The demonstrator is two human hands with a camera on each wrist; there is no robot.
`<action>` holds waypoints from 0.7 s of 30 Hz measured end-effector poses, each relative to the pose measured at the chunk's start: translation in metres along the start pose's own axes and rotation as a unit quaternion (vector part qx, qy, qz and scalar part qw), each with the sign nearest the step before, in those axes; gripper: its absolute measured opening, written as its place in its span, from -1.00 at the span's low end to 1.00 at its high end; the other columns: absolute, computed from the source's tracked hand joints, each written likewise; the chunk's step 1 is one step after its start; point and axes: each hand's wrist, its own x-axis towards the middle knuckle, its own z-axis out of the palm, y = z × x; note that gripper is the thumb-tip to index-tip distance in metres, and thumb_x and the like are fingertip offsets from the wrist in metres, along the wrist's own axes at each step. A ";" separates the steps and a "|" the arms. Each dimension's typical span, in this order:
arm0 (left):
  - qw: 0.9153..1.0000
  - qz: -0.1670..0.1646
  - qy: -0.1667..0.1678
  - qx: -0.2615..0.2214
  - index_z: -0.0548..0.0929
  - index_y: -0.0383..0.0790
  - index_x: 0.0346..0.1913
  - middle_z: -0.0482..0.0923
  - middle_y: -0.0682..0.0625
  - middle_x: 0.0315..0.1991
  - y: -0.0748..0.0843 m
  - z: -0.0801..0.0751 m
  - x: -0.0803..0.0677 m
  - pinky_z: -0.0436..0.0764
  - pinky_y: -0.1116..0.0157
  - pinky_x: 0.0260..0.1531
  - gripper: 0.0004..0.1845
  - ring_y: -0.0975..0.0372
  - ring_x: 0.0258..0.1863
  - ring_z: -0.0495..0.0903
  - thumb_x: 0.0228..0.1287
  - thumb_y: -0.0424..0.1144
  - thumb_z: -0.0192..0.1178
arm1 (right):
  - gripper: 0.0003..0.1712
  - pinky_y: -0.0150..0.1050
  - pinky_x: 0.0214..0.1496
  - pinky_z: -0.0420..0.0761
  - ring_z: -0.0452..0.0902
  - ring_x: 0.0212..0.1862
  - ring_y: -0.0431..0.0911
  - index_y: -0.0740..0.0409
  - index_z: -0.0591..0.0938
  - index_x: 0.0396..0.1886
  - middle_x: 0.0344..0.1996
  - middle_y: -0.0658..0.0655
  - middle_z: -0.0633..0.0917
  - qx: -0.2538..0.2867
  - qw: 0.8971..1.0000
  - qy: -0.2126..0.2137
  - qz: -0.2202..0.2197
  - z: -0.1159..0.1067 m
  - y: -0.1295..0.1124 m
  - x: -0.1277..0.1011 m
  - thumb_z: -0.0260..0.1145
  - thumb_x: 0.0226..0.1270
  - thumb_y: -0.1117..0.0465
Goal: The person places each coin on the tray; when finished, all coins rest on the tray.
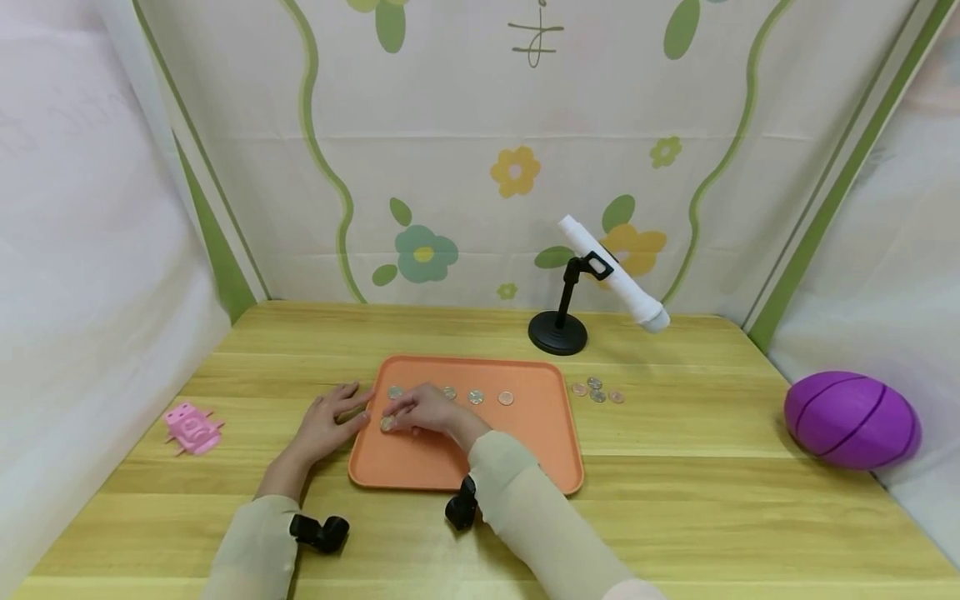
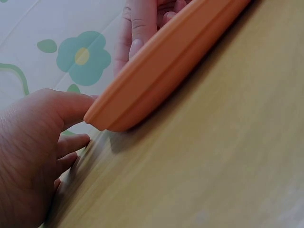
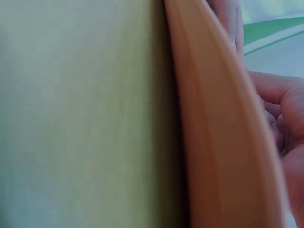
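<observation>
An orange tray [image 1: 525,450] lies in the middle of the wooden table. Several coins [image 1: 476,397] sit in a row along its far side. My right hand [image 1: 423,410] reaches over the tray's left part, fingers curled, and pinches a coin [image 1: 387,424] low on the tray floor. My left hand [image 1: 327,418] lies flat on the table with straight fingers against the tray's left rim. In the left wrist view its thumb [image 2: 71,107] touches the tray's rim [image 2: 166,66]. The right wrist view shows only the blurred rim [image 3: 213,118] and curled fingers [image 3: 285,102].
More coins [image 1: 596,390] lie on the table just right of the tray. A black stand [image 1: 558,332] holding a white tube [image 1: 615,271] is behind it. A purple ball [image 1: 851,419] sits far right, a pink toy [image 1: 192,427] far left. Cloth walls enclose the table.
</observation>
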 end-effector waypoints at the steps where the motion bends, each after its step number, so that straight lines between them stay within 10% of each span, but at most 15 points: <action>1: 1.000 0.001 -0.001 0.002 0.41 -0.30 0.12 0.15 -0.34 0.18 0.000 0.000 0.000 -0.18 -0.13 0.08 -0.53 -0.16 0.20 -0.04 0.19 -0.12 0.06 | -0.82 -0.35 -0.60 0.42 0.44 -0.57 -0.17 0.11 0.68 -0.30 -0.54 0.00 0.64 -0.007 1.000 0.003 -0.002 0.001 0.000 0.000 0.30 0.03 0.29; 12: 1.000 0.006 0.003 0.007 0.42 -0.28 0.12 0.16 -0.33 0.17 -0.004 0.001 0.000 -0.17 -0.13 0.08 -0.54 -0.15 0.19 -0.02 0.18 -0.14 0.07 | -0.85 -0.41 -0.61 0.34 0.37 -0.61 -0.23 0.13 0.68 -0.35 -0.61 -0.04 0.61 -0.070 0.997 0.012 -0.040 0.008 -0.002 -0.001 0.30 0.02 0.32; 21: 1.000 0.008 0.005 0.006 0.42 -0.27 0.12 0.16 -0.33 0.17 -0.002 0.001 0.000 -0.17 -0.14 0.07 -0.54 -0.15 0.19 -0.01 0.17 -0.15 0.08 | -0.73 -0.34 -0.61 0.39 0.35 -0.62 -0.14 0.13 0.63 -0.16 -0.47 0.01 0.63 0.015 0.999 -0.005 -0.035 -0.007 -0.002 -0.013 0.27 0.08 0.26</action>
